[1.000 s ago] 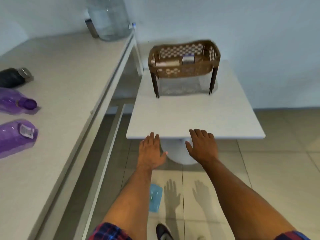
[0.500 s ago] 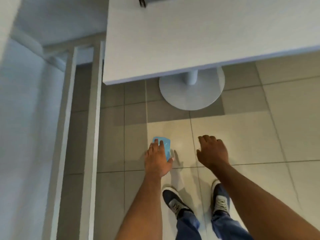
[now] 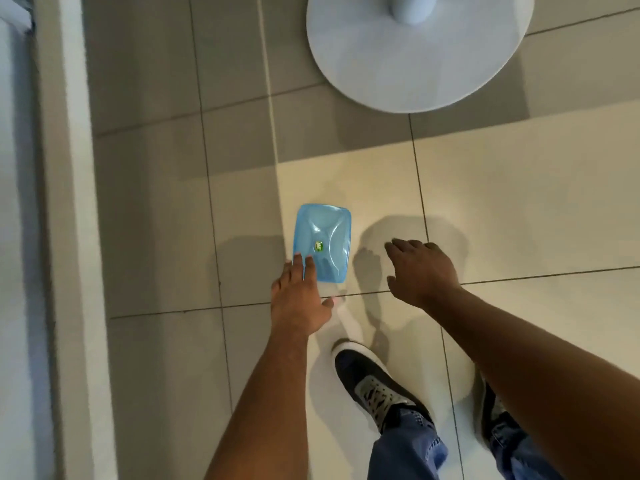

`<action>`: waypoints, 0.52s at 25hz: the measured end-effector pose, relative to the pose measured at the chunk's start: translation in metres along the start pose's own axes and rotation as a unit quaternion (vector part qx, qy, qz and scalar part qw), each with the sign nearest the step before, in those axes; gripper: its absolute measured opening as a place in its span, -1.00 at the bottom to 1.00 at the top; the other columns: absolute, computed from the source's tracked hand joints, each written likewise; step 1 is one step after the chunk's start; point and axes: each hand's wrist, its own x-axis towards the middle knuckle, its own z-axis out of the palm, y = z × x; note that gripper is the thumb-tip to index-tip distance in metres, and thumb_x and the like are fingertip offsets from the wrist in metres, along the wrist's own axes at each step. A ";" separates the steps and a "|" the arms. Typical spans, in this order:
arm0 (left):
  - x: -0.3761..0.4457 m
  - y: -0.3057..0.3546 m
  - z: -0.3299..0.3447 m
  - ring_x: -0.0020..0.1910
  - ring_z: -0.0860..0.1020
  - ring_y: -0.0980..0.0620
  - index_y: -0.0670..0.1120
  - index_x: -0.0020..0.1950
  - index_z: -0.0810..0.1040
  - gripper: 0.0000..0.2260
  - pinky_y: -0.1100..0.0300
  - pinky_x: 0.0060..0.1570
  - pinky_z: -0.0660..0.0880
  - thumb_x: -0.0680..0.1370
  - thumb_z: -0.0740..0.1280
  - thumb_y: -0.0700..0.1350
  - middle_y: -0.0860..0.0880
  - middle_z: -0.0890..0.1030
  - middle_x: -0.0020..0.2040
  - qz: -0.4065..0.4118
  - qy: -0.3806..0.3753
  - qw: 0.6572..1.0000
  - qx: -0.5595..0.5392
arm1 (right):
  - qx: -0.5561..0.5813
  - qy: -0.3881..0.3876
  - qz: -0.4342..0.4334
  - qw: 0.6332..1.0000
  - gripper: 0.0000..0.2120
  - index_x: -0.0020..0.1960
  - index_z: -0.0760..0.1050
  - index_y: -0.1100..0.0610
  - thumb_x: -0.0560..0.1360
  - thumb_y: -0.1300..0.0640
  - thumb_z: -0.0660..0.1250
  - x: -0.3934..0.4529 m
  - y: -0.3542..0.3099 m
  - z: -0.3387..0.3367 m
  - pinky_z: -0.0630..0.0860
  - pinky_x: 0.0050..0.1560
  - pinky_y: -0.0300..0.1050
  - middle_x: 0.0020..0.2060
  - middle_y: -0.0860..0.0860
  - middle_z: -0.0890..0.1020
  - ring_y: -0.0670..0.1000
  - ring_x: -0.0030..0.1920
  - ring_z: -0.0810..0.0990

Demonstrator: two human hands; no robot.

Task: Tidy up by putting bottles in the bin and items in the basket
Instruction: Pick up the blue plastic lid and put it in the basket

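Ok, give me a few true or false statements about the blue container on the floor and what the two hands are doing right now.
1. The blue container lies on the tiled floor. True.
2. The left hand reaches the container's near edge with straight fingers. True.
3. The right hand grips the container. False: it is to the container's right, apart from it, holding nothing.
4. The container rests on the round table base. False: the base is farther off, apart from it.
5. A small green sticker shows on the container. True.
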 end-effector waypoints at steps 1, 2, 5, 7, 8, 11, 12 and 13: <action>0.012 -0.003 0.011 0.63 -0.02 -0.11 -0.05 0.65 -0.09 -0.14 -0.07 0.52 0.11 0.54 0.29 0.27 -0.09 -0.05 0.66 0.000 0.005 1.000 -0.001 | 0.003 -0.002 0.002 1.000 -0.51 0.42 0.38 0.10 0.51 0.07 0.30 0.013 -0.004 0.012 0.39 0.32 -0.01 0.35 0.02 0.50 0.09 0.34 0.49; 0.022 -0.006 0.021 0.63 -0.01 -0.11 -0.05 0.65 -0.09 -0.14 -0.08 0.51 0.11 0.54 0.29 0.27 -0.08 -0.05 0.66 0.000 0.009 1.000 0.001 | 0.005 -0.001 0.006 1.000 -0.51 0.42 0.39 0.12 0.50 0.10 0.30 0.023 -0.007 0.024 0.40 0.32 -0.02 0.34 0.03 0.51 0.10 0.32 0.50; 0.052 -0.013 0.055 0.63 0.01 -0.11 -0.05 0.65 -0.10 -0.12 -0.09 0.50 0.12 0.54 0.29 0.28 -0.08 -0.04 0.66 -0.003 0.015 1.000 -0.001 | 0.035 -0.017 0.028 0.999 -0.47 0.45 0.37 0.12 0.48 0.13 0.30 0.051 -0.012 0.064 0.42 0.30 -0.01 0.36 0.02 0.50 0.11 0.32 0.50; 0.068 -0.021 0.072 0.62 0.04 -0.12 -0.05 0.65 -0.10 -0.11 -0.10 0.50 0.12 0.53 0.31 0.27 -0.08 -0.04 0.66 -0.015 0.015 0.999 -0.034 | 0.104 -0.043 0.058 0.992 -0.43 0.48 0.36 0.09 0.48 0.10 0.31 0.068 -0.016 0.086 0.45 0.28 0.00 0.41 0.01 0.48 0.14 0.34 0.50; 0.076 -0.025 0.080 0.61 0.08 -0.13 -0.04 0.65 -0.09 -0.11 -0.11 0.50 0.13 0.52 0.33 0.27 -0.08 -0.03 0.66 -0.026 0.011 0.997 -0.065 | 0.159 -0.059 0.078 0.982 -0.41 0.51 0.34 0.07 0.49 0.08 0.32 0.076 -0.018 0.095 0.46 0.30 0.00 0.43 0.01 0.48 0.14 0.36 0.49; 0.093 -0.041 0.098 0.59 0.17 -0.15 -0.01 0.65 -0.06 -0.07 -0.11 0.48 0.17 0.48 0.39 0.27 -0.09 -0.03 0.66 -0.067 -0.011 0.985 -0.157 | 0.294 -0.103 0.107 0.944 -0.34 0.59 0.25 0.06 0.53 0.05 0.35 0.097 -0.023 0.118 0.41 0.37 -0.03 0.48 0.05 0.45 0.11 0.41 0.47; 0.099 -0.047 0.103 0.59 0.17 -0.14 0.00 0.65 -0.06 -0.05 -0.10 0.49 0.17 0.47 0.41 0.27 -0.09 -0.03 0.66 -0.078 -0.019 0.981 -0.176 | 0.315 -0.110 0.110 0.936 -0.33 0.59 0.25 0.06 0.53 0.03 0.36 0.104 -0.025 0.125 0.39 0.37 -0.05 0.48 0.06 0.44 0.11 0.42 0.46; 0.106 -0.054 0.109 0.59 0.16 -0.13 0.01 0.65 -0.06 -0.04 -0.10 0.49 0.17 0.46 0.43 0.27 -0.09 -0.03 0.66 -0.088 -0.026 0.976 -0.199 | 0.332 -0.112 0.113 0.930 -0.33 0.59 0.25 0.05 0.52 0.02 0.37 0.110 -0.028 0.132 0.38 0.36 -0.06 0.48 0.06 0.44 0.10 0.43 0.44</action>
